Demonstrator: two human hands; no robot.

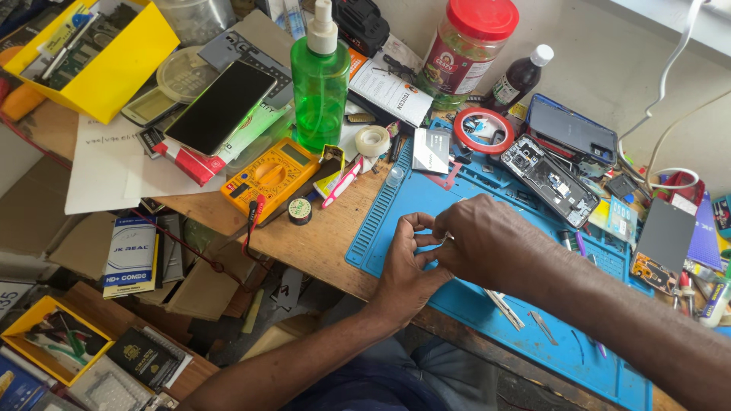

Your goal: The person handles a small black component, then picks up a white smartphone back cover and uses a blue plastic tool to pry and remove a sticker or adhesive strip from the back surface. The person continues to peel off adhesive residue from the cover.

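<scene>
hands (449, 247) together, fingertips pinching, over blue mat (426, 202)

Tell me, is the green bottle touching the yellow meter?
Cannot tell. In the head view the green bottle stands right behind the yellow meter, their outlines meeting, but no contact or gap shows plainly.

Both forearms bare, no sleeves, no rings or watch visible; left hand (407, 262), right hand (476, 240). Dark blue garment below, possibly trousers.

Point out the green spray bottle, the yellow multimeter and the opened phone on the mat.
green spray bottle (320, 91), head view, on its green body.
yellow multimeter (270, 174), head view, on its dial.
opened phone (550, 181), head view, on its exposed inside.
</scene>
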